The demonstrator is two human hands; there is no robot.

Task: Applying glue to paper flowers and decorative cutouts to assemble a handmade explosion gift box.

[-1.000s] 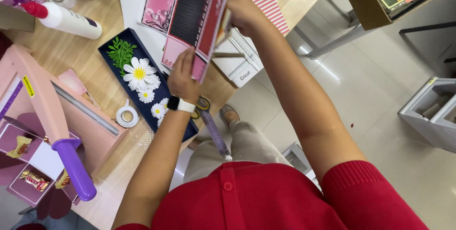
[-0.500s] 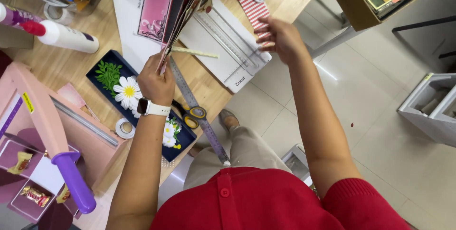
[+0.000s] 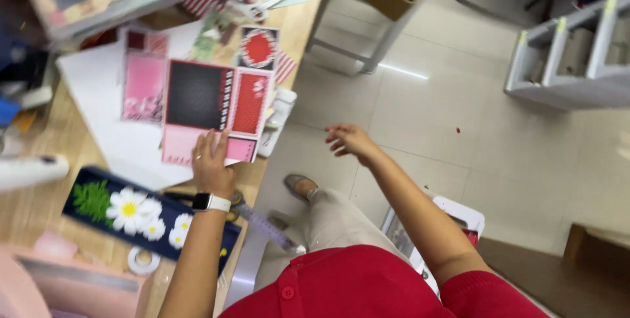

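At the far left of the wooden table (image 3: 39, 226) lies a dark blue rectangular tray with white paper daisies and a green fern sprig (image 3: 131, 210), with a small roll of clear tape (image 3: 143, 260) just below it. The left hand (image 3: 211, 167), a watch at its wrist, presses its fingers flat on the lower edge of a patchwork card sheet of pink, black and red patterned panels (image 3: 216, 111), which lies near the table's right edge on a white sheet (image 3: 98, 111). The card's corner could slide off if the hand lifts, I judge. The right hand (image 3: 351, 141) hangs over the pale tiled floor (image 3: 459, 95), fingers loosely spread, holding nothing. A white shelf unit (image 3: 571, 62) stands far right
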